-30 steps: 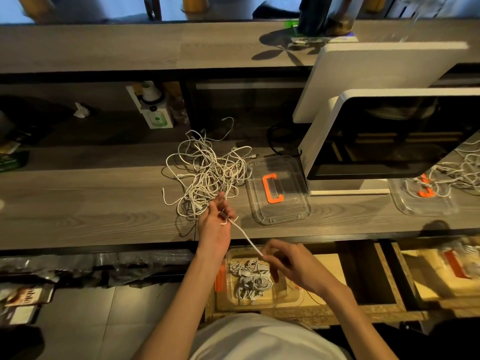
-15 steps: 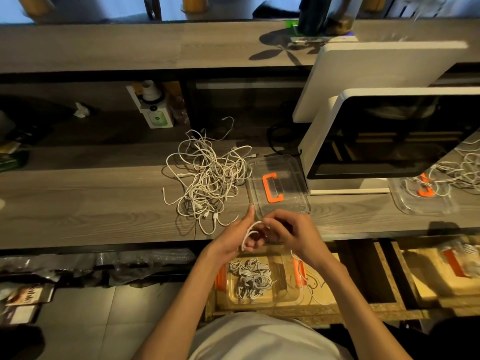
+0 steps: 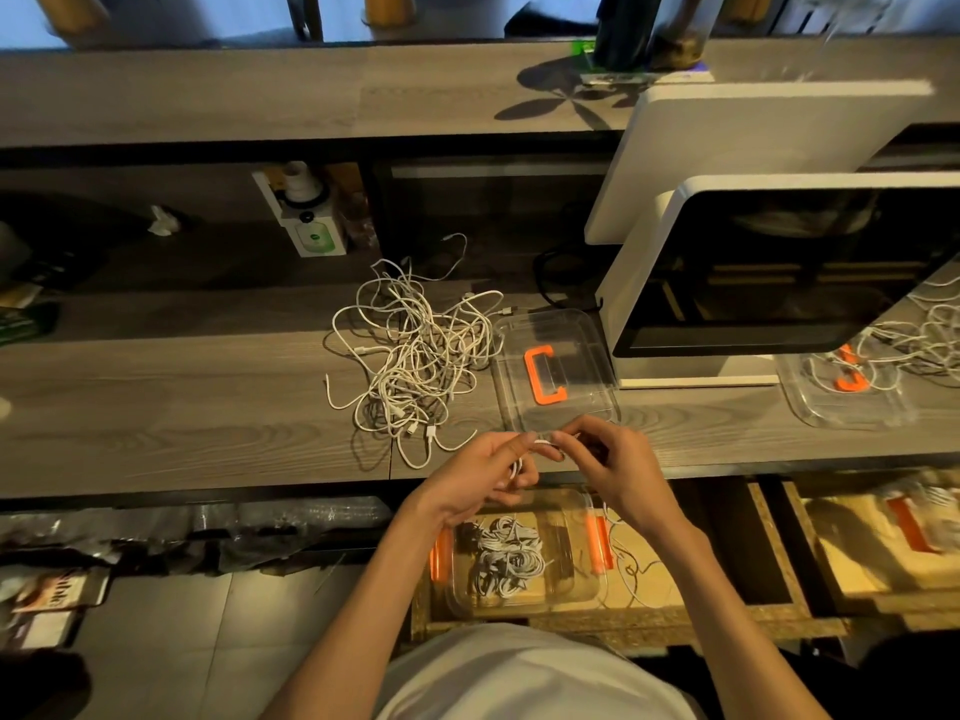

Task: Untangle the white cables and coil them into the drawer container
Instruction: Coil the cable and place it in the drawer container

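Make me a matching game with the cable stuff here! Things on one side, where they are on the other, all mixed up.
Things:
1. tangled cable pile
2. clear lid with orange handle
3. coiled cables
4. single white cable

Places:
A. in the drawer container
B. pinched between the left hand and right hand
C. on the counter, right of the pile
D. on the counter, left of the lid

Pairs: 1-D, 2-C, 3-A, 4-B

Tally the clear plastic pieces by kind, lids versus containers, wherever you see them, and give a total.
Clear lids with orange handle on the counter: 2, lid beside the cable tangle and lid at right under loose cables
Clear containers in drawers: 2, container with coiled cables and a blurred one in the right drawer
Total: 4
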Motion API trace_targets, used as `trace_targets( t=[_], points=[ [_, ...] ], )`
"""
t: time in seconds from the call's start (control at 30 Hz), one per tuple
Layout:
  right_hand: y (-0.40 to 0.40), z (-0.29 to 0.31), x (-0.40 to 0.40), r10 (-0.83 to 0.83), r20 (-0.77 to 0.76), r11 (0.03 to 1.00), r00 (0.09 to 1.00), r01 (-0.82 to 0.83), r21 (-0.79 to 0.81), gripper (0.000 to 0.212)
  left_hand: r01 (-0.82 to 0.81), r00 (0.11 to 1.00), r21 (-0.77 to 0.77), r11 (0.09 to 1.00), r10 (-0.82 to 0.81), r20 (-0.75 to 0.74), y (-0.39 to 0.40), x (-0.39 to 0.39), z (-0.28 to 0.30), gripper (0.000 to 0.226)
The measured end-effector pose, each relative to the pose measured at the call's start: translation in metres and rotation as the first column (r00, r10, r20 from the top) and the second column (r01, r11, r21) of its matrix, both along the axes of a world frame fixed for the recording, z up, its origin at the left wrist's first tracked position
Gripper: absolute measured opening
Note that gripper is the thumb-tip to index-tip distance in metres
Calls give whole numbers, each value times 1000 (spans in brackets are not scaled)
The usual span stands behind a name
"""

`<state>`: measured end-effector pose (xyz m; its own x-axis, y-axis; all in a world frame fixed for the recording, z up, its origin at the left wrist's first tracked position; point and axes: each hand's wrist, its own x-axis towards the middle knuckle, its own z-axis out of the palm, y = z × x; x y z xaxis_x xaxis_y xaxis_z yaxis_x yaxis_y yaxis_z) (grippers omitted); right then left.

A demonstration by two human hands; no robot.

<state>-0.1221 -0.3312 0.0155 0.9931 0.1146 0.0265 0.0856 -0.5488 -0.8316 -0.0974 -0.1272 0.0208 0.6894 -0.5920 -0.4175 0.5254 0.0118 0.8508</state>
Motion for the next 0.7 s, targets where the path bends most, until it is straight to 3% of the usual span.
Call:
trace_targets(
  t=[0.1, 0.37, 0.5, 0.57, 0.7],
  points=[
    [-5, -4, -4, -11, -21, 999, 1000, 12, 31, 21, -73, 997, 28, 997, 72, 31, 4, 3, -5, 38],
    [-7, -5, -10, -14, -42, 993, 999, 19, 117, 23, -32, 992, 24, 999, 29, 126, 5, 0, -1, 31],
    [-12, -9, -10, -61, -81, 981, 995, 75, 181, 25, -334, 927, 167, 927, 292, 234, 1, 2, -2, 30],
    [-15, -12, -13, -65, -83, 979, 994, 80, 186, 22, -486, 861, 119, 866, 451, 235, 4, 4, -5, 31],
    [-12, -19, -21, -40, -111, 968, 993, 66, 240, 16, -716, 697, -132, 686, 714, -66, 11, 12, -10, 34]
  ],
)
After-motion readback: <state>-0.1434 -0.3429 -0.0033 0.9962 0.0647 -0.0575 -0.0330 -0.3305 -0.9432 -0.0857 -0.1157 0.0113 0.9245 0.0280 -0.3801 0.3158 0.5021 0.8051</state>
